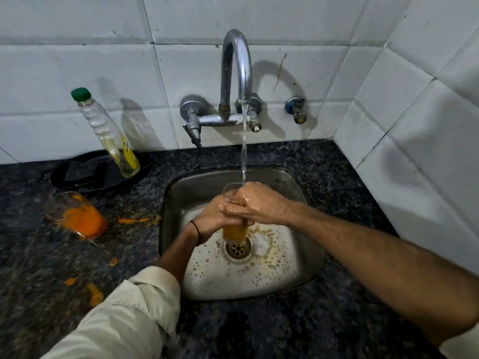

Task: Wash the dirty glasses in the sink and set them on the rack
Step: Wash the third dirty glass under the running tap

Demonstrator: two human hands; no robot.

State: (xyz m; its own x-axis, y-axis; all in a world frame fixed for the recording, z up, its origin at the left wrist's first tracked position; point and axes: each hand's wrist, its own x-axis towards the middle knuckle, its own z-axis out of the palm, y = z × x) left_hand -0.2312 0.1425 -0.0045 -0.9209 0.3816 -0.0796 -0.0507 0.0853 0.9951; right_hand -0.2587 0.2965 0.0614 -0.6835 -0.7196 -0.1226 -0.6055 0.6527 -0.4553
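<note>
Orange pulp sits in a second glass [77, 216] lying left of my hands. My left hand [211, 220] and right hand [259, 206] clasp together round the upright glass [234, 232], over the sink [305, 255] drain. I'd hold its mouth under the stream [243, 151], then tip out the orange water.

Steel sink basin [181, 198]: centre blocked by left hand [212, 220] and right hand [259, 203] gripping tall clear glass [234, 233] under curved chrome tap [237, 60]. Room along near basin wall. Dark speckled stone surface [298, 327] passable front, right, up to white tiled side wall [414, 125]. Left obstructed: tipped glass with orange residue [77, 216], leaning green-capped clear bottle [108, 133] on black round tray [75, 177].
</note>
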